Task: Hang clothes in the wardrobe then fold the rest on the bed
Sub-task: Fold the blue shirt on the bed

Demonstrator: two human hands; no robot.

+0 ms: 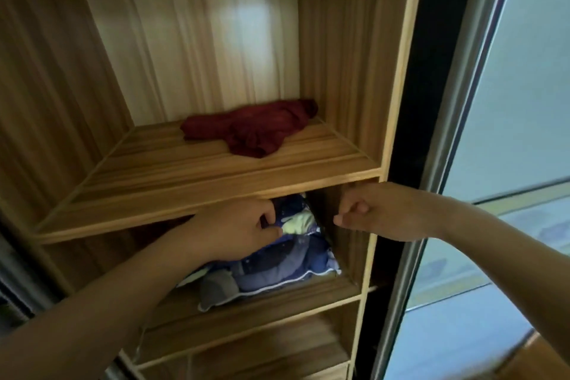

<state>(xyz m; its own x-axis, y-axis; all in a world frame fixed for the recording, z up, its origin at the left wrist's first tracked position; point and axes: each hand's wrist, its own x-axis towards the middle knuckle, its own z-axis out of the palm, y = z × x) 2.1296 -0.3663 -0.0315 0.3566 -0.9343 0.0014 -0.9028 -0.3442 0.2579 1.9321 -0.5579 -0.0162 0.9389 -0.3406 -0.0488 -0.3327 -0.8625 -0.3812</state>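
Inside the wooden wardrobe, on its lower shelf, I see a bundle of blue clothes with a pale yellow patch, lying close to the right wall. My left hand reaches under the upper shelf, with its fingers curled and pinching the top of the bundle. My right hand hangs just beside the bundle in a loose fist with nothing in it. A crumpled dark red garment lies on the upper shelf. A frosted sliding door stands to the right.
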